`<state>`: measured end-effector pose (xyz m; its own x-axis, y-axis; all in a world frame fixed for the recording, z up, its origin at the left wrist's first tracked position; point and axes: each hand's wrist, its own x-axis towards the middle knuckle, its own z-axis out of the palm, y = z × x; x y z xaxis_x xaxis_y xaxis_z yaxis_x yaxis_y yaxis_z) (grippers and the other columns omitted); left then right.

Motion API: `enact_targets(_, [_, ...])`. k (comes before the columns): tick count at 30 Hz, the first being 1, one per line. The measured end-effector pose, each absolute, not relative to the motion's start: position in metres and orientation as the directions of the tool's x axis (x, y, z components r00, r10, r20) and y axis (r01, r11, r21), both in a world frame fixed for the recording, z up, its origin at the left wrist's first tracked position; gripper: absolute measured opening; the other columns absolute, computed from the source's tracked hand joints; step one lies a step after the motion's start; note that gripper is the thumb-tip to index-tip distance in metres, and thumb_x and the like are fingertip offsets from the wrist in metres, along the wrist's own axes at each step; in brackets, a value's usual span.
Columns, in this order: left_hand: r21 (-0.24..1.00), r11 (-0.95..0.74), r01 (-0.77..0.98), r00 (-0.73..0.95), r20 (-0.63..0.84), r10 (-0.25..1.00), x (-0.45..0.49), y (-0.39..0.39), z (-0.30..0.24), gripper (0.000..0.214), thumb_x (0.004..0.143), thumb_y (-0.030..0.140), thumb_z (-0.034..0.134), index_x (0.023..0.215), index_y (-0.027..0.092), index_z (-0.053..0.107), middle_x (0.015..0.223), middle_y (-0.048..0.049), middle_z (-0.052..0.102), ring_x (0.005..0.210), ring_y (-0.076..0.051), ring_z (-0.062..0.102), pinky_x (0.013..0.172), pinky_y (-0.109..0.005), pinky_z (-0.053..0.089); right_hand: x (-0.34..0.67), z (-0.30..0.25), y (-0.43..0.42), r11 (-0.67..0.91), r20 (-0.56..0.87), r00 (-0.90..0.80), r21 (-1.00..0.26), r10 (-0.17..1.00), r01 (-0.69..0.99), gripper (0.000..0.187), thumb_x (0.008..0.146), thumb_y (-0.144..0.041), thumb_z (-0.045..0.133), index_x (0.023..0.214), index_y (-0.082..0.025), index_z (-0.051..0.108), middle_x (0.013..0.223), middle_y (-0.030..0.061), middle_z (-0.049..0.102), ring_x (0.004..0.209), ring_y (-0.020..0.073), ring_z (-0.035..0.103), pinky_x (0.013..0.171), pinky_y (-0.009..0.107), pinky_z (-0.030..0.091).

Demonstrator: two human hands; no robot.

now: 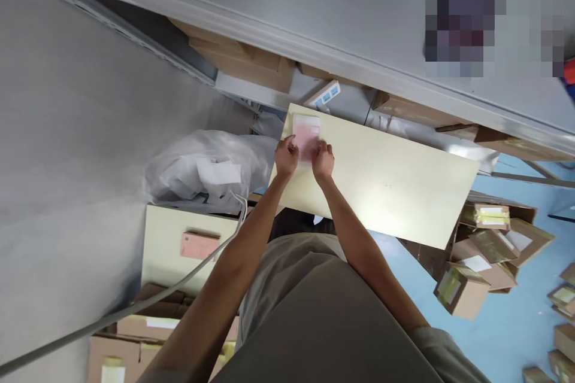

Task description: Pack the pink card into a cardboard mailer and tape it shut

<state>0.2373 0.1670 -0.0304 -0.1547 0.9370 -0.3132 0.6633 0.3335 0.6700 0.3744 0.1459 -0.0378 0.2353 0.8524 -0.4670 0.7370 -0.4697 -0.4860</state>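
A flat pink-and-white packet [307, 134] lies on the cream tabletop [386, 173], near its left end. It looks partly wrapped in something clear or white, though blur hides the detail. My left hand [286, 157] is closed at the packet's left edge, thumb and fingers pinched together. Opposite it, my right hand [323, 160] is closed at the right edge, with its fingertips partly hidden.
A white power strip [327, 94] sits behind the tabletop. Left stand a clear bag of white papers [202, 170] and a lower surface with a pink box [200, 245]. A grey cable [171, 287] crosses lower left. Taped cardboard boxes [487, 251] fill the right side.
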Motion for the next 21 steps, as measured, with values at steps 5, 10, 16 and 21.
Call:
enact_targets(5, [0.703, 0.352, 0.618, -0.129, -0.350, 0.928, 0.228, 0.174, -0.040, 0.050, 0.094, 0.002, 0.060, 0.140, 0.017, 0.068, 0.105, -0.0063, 0.072, 0.096, -0.019, 0.065, 0.104, -0.034, 0.053, 0.360, -0.039, 0.156, -0.465, -0.468, 0.238, -0.462, 0.851, 0.756, 0.041, 0.107, -0.024, 0.044, 0.147, -0.023, 0.055, 0.136, 0.0161, 0.065, 0.117, 0.0312, 0.071, 0.103, 0.045, 0.058])
enact_targets(10, [0.712, 0.313, 0.629, -0.053, -0.363, 0.930, 0.239, 0.160, -0.041, 0.054, 0.086, 0.002, 0.060, 0.134, 0.024, 0.073, 0.121, -0.0090, 0.073, 0.107, -0.022, 0.070, 0.106, -0.036, 0.055, 0.365, -0.036, 0.146, -0.451, -0.455, 0.216, -0.510, 0.864, 0.733, 0.044, 0.105, -0.018, 0.039, 0.144, -0.019, 0.060, 0.137, 0.0182, 0.067, 0.110, 0.0296, 0.072, 0.102, 0.045, 0.058])
enact_targets(16, [0.815, 0.255, 0.521, 0.030, -0.316, 0.948, 0.239, 0.122, -0.031, 0.044, 0.093, 0.008, 0.056, 0.131, 0.021, 0.074, 0.129, -0.0107, 0.076, 0.099, -0.020, 0.073, 0.098, -0.034, 0.061, 0.387, -0.026, 0.113, -0.353, -0.392, 0.105, -0.639, 0.914, 0.683, 0.044, 0.100, -0.013, 0.045, 0.138, -0.018, 0.066, 0.131, 0.0161, 0.071, 0.100, 0.0239, 0.075, 0.095, 0.039, 0.061])
enact_targets(21, [0.845, 0.324, 0.425, -0.066, -0.328, 0.942, 0.214, 0.067, -0.020, 0.048, 0.086, 0.002, 0.052, 0.124, 0.019, 0.076, 0.121, -0.0101, 0.079, 0.097, -0.019, 0.075, 0.088, -0.031, 0.063, 0.424, 0.001, 0.053, -0.302, -0.297, 0.120, -0.706, 0.947, 0.640, 0.037, 0.099, -0.016, 0.049, 0.128, -0.018, 0.071, 0.114, 0.0131, 0.076, 0.083, 0.0205, 0.074, 0.082, 0.036, 0.063])
